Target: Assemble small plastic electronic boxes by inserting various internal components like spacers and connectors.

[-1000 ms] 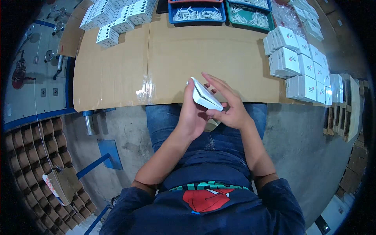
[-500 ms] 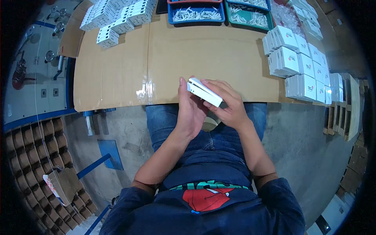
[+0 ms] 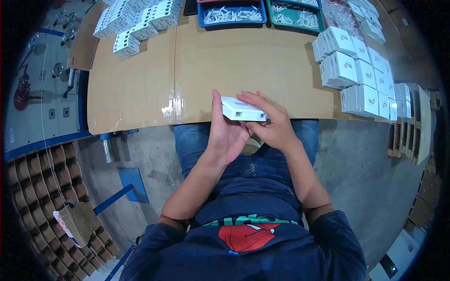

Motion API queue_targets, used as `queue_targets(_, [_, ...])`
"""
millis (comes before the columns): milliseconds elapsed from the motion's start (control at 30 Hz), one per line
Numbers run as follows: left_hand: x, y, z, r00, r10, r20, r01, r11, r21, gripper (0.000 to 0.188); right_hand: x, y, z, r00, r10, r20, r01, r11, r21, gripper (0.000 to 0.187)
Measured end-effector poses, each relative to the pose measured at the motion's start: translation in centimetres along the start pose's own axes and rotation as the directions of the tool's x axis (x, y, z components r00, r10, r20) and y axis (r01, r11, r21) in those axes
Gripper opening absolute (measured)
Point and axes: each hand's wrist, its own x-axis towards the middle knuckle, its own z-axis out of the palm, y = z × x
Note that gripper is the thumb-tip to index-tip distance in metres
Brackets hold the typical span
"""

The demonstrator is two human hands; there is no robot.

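Note:
Between my hands, just over the table's near edge, is a flat white plastic box (image 3: 241,111) with two small square openings along its near side. My left hand (image 3: 227,138) supports it from the left and below, thumb upright at its left end and palm facing up. From the right, my right hand (image 3: 274,122) grips the box, fingers across its top and thumb below the near side. Part of the top is hidden under those fingers. Whether it has an inner part cannot be seen.
Cardboard covers the table (image 3: 243,65). Stacked white boxes (image 3: 344,70) stand at the right, and white units with openings (image 3: 126,44) at the far left. Blue tray (image 3: 232,23) and green tray (image 3: 295,28) hold small white parts. A pallet (image 3: 417,126) stands beyond the right edge.
The white box has turned in my hands: its narrow side, tilted before, is now nearly level and shows two square openings toward me. My right fingers have shifted across its top.

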Motion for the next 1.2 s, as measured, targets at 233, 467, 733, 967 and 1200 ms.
queue_targets(233, [0.5,0.2,-1.7,0.984,-0.037,0.176,0.068,0.982,-0.177,0.074,-0.2,0.9,-0.3,0.997,-0.070,0.012,0.070,0.997,0.021,0.056])
queue_targets(467, [0.0,0.3,-0.7,0.986,-0.043,0.159,0.065,0.989,-0.136,0.075,-0.1,0.8,-0.3,0.998,-0.064,0.017,0.064,0.998,0.021,0.054])
queue_targets(733, [0.2,0.2,-0.6,0.995,-0.031,0.096,0.043,0.990,-0.133,0.079,0.0,1.0,-0.1,0.999,-0.036,0.029,0.035,0.999,0.037,0.054])
queue_targets(967, [0.3,0.1,-1.5,0.994,-0.041,0.100,0.054,0.990,-0.129,0.080,0.0,1.3,0.1,0.998,-0.054,0.035,0.053,0.998,0.041,0.053])
queue_targets(1200, [0.3,0.1,-1.4,0.991,-0.034,0.132,0.054,0.988,-0.146,0.080,0.0,1.2,0.3,0.996,-0.087,0.008,0.086,0.996,0.031,0.052])
